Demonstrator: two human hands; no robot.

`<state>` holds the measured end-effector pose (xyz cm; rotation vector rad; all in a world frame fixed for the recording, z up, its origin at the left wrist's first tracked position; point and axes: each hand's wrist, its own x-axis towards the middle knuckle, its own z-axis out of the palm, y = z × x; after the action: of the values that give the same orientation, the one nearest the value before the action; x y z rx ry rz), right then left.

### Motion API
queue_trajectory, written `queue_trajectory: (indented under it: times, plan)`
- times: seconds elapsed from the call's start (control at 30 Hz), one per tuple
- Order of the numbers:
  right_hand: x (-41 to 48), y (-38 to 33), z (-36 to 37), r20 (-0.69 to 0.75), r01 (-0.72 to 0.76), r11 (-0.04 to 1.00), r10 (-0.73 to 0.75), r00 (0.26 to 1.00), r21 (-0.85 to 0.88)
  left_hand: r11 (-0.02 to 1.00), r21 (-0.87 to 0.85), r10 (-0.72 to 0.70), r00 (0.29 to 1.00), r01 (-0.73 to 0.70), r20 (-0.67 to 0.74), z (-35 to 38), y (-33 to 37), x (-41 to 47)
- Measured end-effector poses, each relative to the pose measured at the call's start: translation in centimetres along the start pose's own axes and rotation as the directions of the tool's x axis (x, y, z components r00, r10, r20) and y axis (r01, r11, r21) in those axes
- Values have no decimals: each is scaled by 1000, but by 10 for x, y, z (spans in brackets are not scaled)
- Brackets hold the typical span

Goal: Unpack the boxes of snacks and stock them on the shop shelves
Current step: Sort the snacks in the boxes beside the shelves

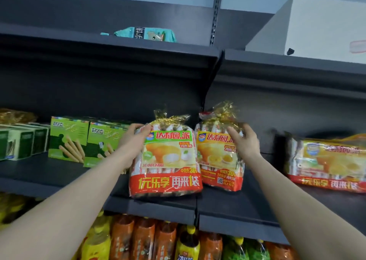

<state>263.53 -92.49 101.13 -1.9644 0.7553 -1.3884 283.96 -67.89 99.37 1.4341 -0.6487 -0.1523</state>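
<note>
Two bare arms are stretched up from the bottom corners towards a dark shelf [49,178]. Two snack bags are held upright on it, side by side, so close that it cannot be told whether they touch. Each is tied shut at the top with gold foil and carries a red band along the bottom.

The left hand [136,139] is clamped on the upper left corner of the green bag [168,160], with the fingers curled over its top edge. This bag is set at the front edge of the shelf.

The right hand [245,141] is clamped on the upper right part of the yellow bag [215,158], with fingers pressed on its front just below the foil. This bag is placed a little further back than the green one.

A third bag [326,164] of the same kind, blurred, is seen further right at the same level, well apart from the right hand.

Two green boxes [69,139] printed with biscuit sticks are stood just left of the left hand; the nearer one is partly covered by the wrist. Darker boxes [19,143] are lined up at the far left.

On the level above, a teal packet [146,34] is laid flat and a white box [316,26] is set at the right. Below, a row of bottles [142,240] with orange and yellow labels is seen.
</note>
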Motion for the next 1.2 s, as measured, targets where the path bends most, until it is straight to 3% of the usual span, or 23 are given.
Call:
queue_trajectory:
  times: [0.13, 0.3, 0.4, 0.47, 0.53, 0.63, 0.73, 0.8, 0.87, 0.93, 1.0, 1.1, 1.2]
  plan:
    - [36, 27, 21, 50, 6, 999, -4, 999, -39, 1000, -12, -4, 1000, 4, 19, 17, -2, 13]
    - [52, 48, 28, -11, 85, 958, -92, 996, -276, 999, -50, -13, 999, 15, 44, 40, -3, 23]
    - [49, 43, 19, -92, 185, 827, -273, 958, -531, 995, -86, -33, 995, 40, 91, 57, -3, 21]
    - [36, 33, 13, -85, 322, 770, -435, 896, -551, 992, -115, -28, 992, 42, 125, 70, -3, 17]
    - [15, 21, 5, -67, 390, 846, -441, 895, -364, 988, -148, -17, 988, 39, 152, 82, -2, 9]
    - [-22, 3, -12, 157, 153, 988, -155, 975, 24, 983, -182, 11, 988, 18, 153, 102, 2, -2]
    - [-40, 7, -27, 461, -200, 947, 64, 885, 252, 982, -190, 26, 985, 8, 173, 123, 8, -14]
    - [-46, 15, -41, 449, -289, 897, 118, 886, 334, 988, -153, 44, 974, -10, 223, 139, 9, -21]
    - [-46, 28, -60, 373, -283, 877, 131, 919, 389, 990, -41, 138, 958, -132, 252, 153, 6, -25]
    - [-42, 38, -87, 321, -235, 887, 106, 941, 398, 913, 155, 332, 909, -376, 252, 162, 1, -24]
    - [-35, 48, -117, 224, -185, 896, 99, 970, 404, 709, 402, 500, 815, -580, 293, 170, -7, -20]
    - [-22, 66, -153, -25, -91, 918, 108, 994, 386, 388, 620, 573, 706, -681, 417, 179, -26, -15]
    - [-7, 87, -166, -191, -70, 939, 141, 971, 336, 230, 700, 543, 687, -676, 483, 188, -41, -10]
